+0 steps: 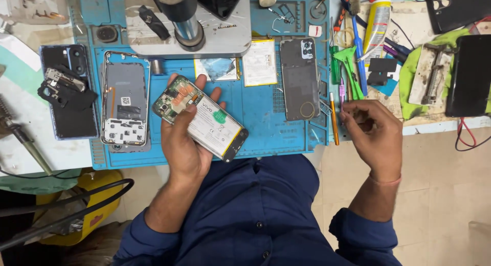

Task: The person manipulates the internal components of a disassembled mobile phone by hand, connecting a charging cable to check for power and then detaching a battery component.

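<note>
Opened phone (200, 117), battery showing: gripped in left hand (183, 143), fingers wrapped round its edges, above the blue mat (255, 117). Right hand (372, 132): fingertips pinched over tools beside mat's right edge; contents unclear. Advice: keep phone level.

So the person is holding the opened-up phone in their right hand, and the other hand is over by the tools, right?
Not quite. The head view shows the opened phone in the left hand, not the right. The rest is correct: the other hand, the right hand, is over by the tools, near the orange-handled tool at the blue mat's edge.
</note>
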